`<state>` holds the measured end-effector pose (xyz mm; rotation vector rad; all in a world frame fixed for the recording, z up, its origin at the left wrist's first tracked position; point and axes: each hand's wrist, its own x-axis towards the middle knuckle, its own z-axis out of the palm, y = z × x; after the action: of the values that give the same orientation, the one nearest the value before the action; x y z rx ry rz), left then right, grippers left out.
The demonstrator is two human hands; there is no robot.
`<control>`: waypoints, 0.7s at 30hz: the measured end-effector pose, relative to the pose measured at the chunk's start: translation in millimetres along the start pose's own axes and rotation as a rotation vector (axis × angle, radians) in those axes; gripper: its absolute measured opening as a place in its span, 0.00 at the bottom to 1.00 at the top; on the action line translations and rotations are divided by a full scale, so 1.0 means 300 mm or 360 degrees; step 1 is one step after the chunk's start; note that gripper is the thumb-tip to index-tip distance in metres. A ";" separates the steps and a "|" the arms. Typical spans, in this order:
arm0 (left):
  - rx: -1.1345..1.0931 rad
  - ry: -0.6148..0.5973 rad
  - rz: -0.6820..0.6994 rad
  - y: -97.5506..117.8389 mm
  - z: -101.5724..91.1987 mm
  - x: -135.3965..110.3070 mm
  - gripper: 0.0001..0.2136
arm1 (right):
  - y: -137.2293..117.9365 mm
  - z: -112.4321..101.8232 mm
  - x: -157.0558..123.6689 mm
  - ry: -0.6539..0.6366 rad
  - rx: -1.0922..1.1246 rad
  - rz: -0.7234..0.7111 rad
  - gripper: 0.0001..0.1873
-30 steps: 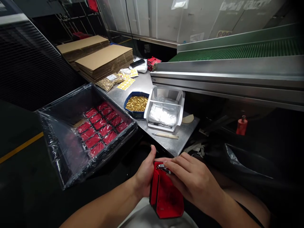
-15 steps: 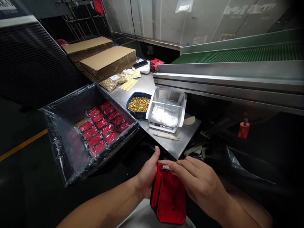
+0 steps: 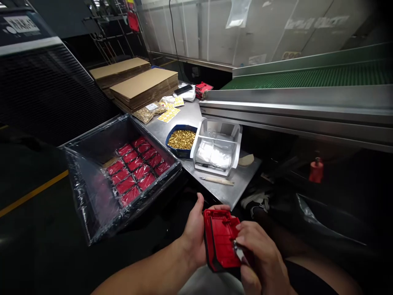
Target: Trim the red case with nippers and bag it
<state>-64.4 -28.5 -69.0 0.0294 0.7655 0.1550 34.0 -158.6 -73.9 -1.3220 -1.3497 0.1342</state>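
The left-hand grip point(image 3: 195, 231) holds a red, black-edged part point(image 3: 218, 234); the right-hand grip point(image 3: 259, 248) pinches a small metal tool point(image 3: 241, 253) at that part's edge. Red pieces point(image 3: 135, 164) lie in rows inside a plastic-lined crate point(image 3: 107, 135). On the counter point(image 3: 190, 112), a blue tray point(image 3: 183, 154) of golden bits point(image 3: 181, 140) stands just beside a divided white bin point(image 3: 236, 152).

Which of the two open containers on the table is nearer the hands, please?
The grey bin, divided in two; it stands nearer both the left hand and right hand than the blue tray, which holds gold pieces.
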 end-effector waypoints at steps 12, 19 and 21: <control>0.1791 -0.0261 0.1340 -0.021 -0.039 -0.065 0.17 | 0.054 0.021 0.105 0.0728 0.1141 0.1649 0.20; 0.2020 -0.0158 0.1399 -0.041 -0.016 -0.088 0.14 | 0.044 0.014 0.105 0.0685 0.1174 0.1705 0.20; 0.2073 -0.0095 0.1397 -0.042 -0.010 -0.085 0.13 | 0.039 0.014 0.106 0.0653 0.1122 0.1705 0.20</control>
<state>-83.1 -44.8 -54.7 1.6099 0.6364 0.4577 48.1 -129.0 -64.4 -1.2143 -0.0914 0.9182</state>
